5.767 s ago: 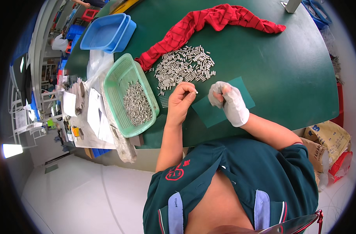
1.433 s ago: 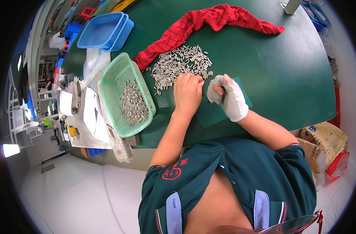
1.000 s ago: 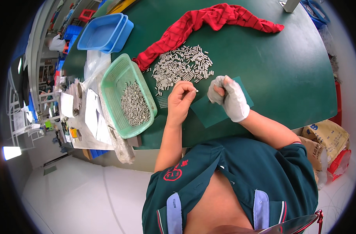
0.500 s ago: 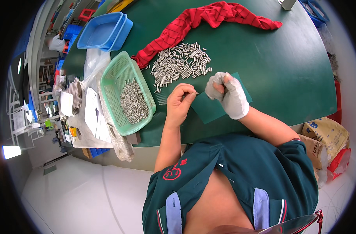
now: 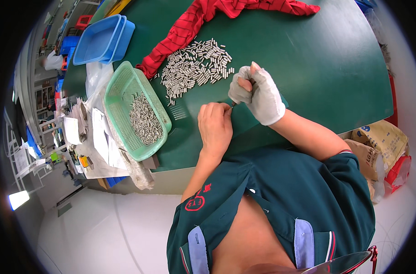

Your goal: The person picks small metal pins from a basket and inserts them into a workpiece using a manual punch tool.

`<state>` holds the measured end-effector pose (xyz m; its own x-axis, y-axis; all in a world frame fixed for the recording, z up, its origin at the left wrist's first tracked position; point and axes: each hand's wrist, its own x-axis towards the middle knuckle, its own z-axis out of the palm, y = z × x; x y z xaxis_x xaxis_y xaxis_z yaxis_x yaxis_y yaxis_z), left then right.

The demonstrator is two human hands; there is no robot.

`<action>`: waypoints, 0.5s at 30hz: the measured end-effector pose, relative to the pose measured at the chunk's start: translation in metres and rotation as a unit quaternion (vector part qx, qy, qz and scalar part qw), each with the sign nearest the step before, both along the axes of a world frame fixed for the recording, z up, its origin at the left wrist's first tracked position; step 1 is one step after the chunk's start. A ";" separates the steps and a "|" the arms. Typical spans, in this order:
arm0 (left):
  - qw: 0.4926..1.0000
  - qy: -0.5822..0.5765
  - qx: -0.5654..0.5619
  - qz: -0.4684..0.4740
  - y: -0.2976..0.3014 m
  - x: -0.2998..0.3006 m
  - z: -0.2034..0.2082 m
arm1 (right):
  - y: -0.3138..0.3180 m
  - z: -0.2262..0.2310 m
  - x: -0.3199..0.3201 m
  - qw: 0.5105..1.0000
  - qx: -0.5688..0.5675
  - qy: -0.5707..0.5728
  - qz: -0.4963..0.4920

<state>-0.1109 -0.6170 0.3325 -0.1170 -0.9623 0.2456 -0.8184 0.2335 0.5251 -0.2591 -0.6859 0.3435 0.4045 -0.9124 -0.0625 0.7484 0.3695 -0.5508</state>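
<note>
Here it was, squeezed into one tight meeting place: the bare left hand (image 5: 215,128) sat over the near half of the worktop (image 5: 326,77), thumb and fingers drawn into a narrow grip, though whether anything was pinched in there you couldn't tell. Just to its right, and a shade farther from the near edge, the gloved right hand (image 5: 262,97) was curled up snugly, and a slim dark tip (image 5: 234,104) poked out beneath, seemingly held in that grip. Its long axis slanted toward the near edge and leftward, straight at the left fingertips; touching or barely apart, too close to call. Beyond both hands, toward the far edge, lay the pile of metal pins (image 5: 194,68), their long axes pointing every which way, and the gloved hand was the nearer one, just beside the pile's right end. Over toward the left edge, the green basket (image 5: 167,118) with more pins in it walled off that flank, while the red cloth (image 5: 180,29) curved behind the pile along the far side. The roomy way was rightward: past the teal sheet (image 5: 245,123) under the hands, green surface ran on to the curved right edge.
</note>
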 end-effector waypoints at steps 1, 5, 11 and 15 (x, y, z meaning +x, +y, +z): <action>1.000 0.001 -0.001 0.000 0.000 0.000 0.000 | 0.000 0.001 0.001 1.000 0.002 0.000 -0.001; 1.000 0.009 -0.001 0.000 0.000 0.000 -0.001 | 0.000 0.004 0.002 1.000 0.016 0.025 -0.005; 1.000 0.010 0.000 -0.002 0.000 0.001 0.000 | 0.001 0.003 0.003 0.999 0.019 0.028 0.001; 1.000 0.007 0.002 -0.001 0.000 0.001 0.000 | 0.002 0.004 0.004 0.999 0.026 0.032 0.003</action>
<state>-0.1099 -0.6168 0.3328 -0.1154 -0.9630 0.2435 -0.8100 0.2331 0.5380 -0.2549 -0.6844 0.3471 0.4036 -0.9048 -0.1356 0.7097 0.4032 -0.5778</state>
